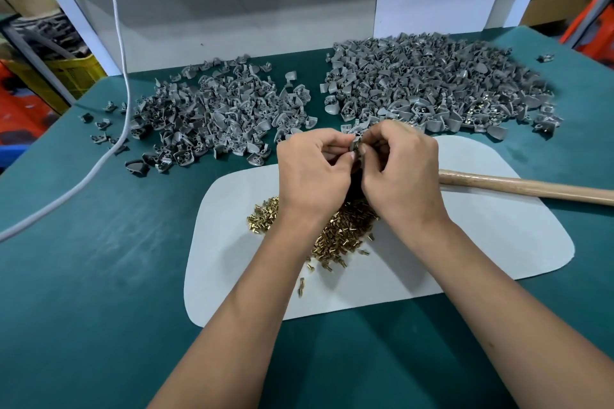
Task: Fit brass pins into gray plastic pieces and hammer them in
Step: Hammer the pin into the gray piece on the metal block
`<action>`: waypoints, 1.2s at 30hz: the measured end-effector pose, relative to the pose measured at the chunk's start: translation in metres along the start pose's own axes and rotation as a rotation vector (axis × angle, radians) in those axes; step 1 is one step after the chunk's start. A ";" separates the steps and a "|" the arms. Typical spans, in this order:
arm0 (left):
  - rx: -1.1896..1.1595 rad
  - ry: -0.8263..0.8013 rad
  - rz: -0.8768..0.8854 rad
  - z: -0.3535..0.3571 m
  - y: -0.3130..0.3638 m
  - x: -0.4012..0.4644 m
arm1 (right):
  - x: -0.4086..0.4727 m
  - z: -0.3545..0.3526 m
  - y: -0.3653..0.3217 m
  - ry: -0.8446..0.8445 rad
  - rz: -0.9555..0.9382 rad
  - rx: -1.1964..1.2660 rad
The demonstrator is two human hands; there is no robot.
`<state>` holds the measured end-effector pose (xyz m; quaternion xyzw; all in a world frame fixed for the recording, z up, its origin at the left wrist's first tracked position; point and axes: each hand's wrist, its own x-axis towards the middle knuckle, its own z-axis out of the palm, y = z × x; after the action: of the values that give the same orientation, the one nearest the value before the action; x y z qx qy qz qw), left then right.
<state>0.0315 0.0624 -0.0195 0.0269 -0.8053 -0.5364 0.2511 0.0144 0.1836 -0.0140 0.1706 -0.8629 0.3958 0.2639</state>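
Note:
My left hand [312, 173] and my right hand [398, 169] meet above the white mat [481, 242], fingertips together around one small gray plastic piece [356, 145]. Both hands pinch it; whether a pin sits between the fingers is hidden. A heap of brass pins [335, 229] lies on the mat under my wrists. Two piles of gray plastic pieces lie behind: a left pile [216, 113] and a larger right pile [432, 83] with brass showing in some pieces. The hammer's wooden handle [525, 188] lies on the mat at the right; its head is hidden behind my right hand.
The green table top [99, 276] extends all round the mat. A white cable [116, 129] runs down the left side past stray gray pieces. A white panel [232, 10] stands at the back. Crates and boxes sit beyond the table's edges.

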 end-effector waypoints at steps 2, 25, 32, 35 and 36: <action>0.051 -0.049 0.047 0.000 0.000 0.000 | 0.001 -0.002 0.002 -0.015 -0.013 -0.009; 0.312 -0.178 0.129 -0.029 -0.019 0.014 | 0.046 -0.083 0.089 -0.628 0.154 -0.357; 0.147 -0.176 -0.026 -0.026 -0.021 0.015 | 0.046 -0.074 0.046 -0.471 0.046 -0.135; 0.125 -0.190 -0.032 -0.024 -0.022 0.014 | 0.039 -0.059 0.030 -0.561 -0.028 -0.165; 0.121 -0.194 -0.033 -0.023 -0.023 0.014 | 0.040 -0.057 0.026 -0.571 -0.064 -0.193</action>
<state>0.0243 0.0286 -0.0270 0.0035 -0.8563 -0.4908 0.1611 -0.0128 0.2408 0.0252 0.2764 -0.9299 0.2395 0.0381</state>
